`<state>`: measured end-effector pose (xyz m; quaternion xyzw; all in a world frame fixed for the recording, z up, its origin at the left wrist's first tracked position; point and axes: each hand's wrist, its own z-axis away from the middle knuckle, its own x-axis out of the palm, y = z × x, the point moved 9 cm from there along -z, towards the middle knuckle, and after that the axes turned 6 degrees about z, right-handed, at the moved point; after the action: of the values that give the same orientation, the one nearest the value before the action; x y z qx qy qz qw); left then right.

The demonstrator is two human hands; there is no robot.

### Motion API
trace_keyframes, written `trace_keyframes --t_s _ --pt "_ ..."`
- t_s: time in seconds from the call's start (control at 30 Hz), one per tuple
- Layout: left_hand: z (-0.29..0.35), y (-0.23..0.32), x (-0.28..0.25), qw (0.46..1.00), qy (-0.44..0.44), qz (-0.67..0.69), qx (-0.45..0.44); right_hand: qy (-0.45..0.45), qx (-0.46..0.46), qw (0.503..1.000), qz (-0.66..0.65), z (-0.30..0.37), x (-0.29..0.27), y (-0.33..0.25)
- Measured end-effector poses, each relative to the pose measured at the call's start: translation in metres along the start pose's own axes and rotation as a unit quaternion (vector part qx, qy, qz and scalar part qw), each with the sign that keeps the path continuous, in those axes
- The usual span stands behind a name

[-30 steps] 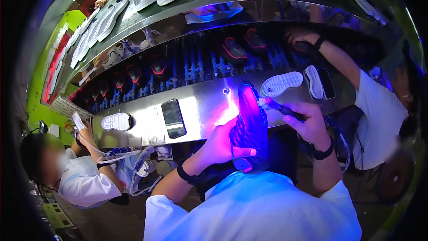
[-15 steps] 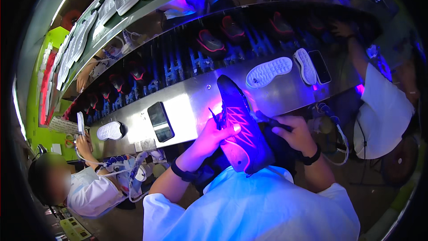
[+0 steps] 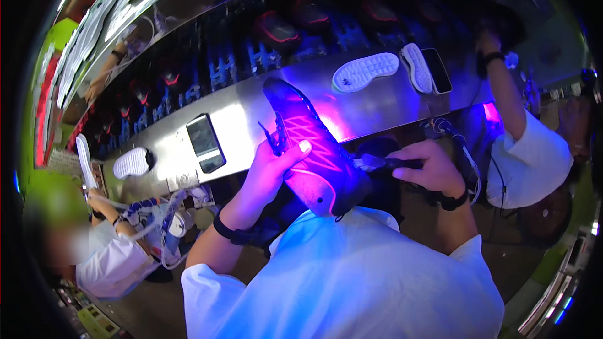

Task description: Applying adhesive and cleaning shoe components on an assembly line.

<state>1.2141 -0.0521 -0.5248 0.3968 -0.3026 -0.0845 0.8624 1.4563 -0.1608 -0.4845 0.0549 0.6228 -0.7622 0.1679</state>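
A dark shoe upper point(image 3: 312, 127) with glowing pink zigzag lines is tilted in front of my chest, its toe pointing up and left over the bench edge. My left hand point(image 3: 267, 172) is closed round its left side, thumb pressed on the upper, with dark laces beside the fingers. A brush point(image 3: 402, 163) with a dark handle is gripped in my right hand point(image 3: 433, 168). Its bristles meet or nearly meet the lower right side of the shoe, toward the heel. The shoe's underside is hidden.
Beyond the shoe runs a metal bench point(image 3: 251, 97) with white soles point(image 3: 365, 71), a left phone point(image 3: 205, 143) and a right phone point(image 3: 438, 70). Dark uppers point(image 3: 276, 28) stand in a rack behind. Co-workers' arms reach in: a left hand point(image 3: 100, 203) with a sole, and a right arm point(image 3: 510, 97).
The shoe has turned, its toe swinging left. My brush is now closer to the heel end. The whole view has shifted, and the right co-worker's arm reaches toward the rack.
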Motion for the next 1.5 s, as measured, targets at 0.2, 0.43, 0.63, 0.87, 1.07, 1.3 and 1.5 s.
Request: trace_keyframes --t_s 0.2,0.43,0.63,0.87,1.07,1.3,1.5 --pt "0.007 0.006 -0.015 0.995 0.058 0.059 0.054 0.029 -0.035 0.985 0.167 0.009 -0.008 -0.036" --pt "0.003 -0.013 -0.003 0.990 0.025 0.094 -0.100 0.128 -0.085 0.959 0.240 0.003 -0.027 -0.061" --pt "-0.003 -0.017 0.024 0.952 -0.031 0.273 -0.137 0.143 -0.117 0.950 0.252 -0.010 -0.047 -0.072" --pt "-0.005 -0.019 0.052 0.908 -0.027 0.374 -0.185 0.153 -0.167 0.927 0.298 -0.028 -0.069 -0.087" --pt "0.001 -0.035 0.061 0.807 -0.097 0.515 -0.271 0.161 -0.225 0.913 0.299 -0.039 -0.075 -0.088" --pt "0.019 -0.059 0.070 0.702 -0.122 0.615 -0.338 0.137 -0.245 0.914 0.294 -0.043 -0.067 -0.095" --pt "0.039 -0.071 0.078 0.605 -0.128 0.675 -0.403 0.130 -0.260 0.924 0.250 -0.045 -0.049 -0.085"
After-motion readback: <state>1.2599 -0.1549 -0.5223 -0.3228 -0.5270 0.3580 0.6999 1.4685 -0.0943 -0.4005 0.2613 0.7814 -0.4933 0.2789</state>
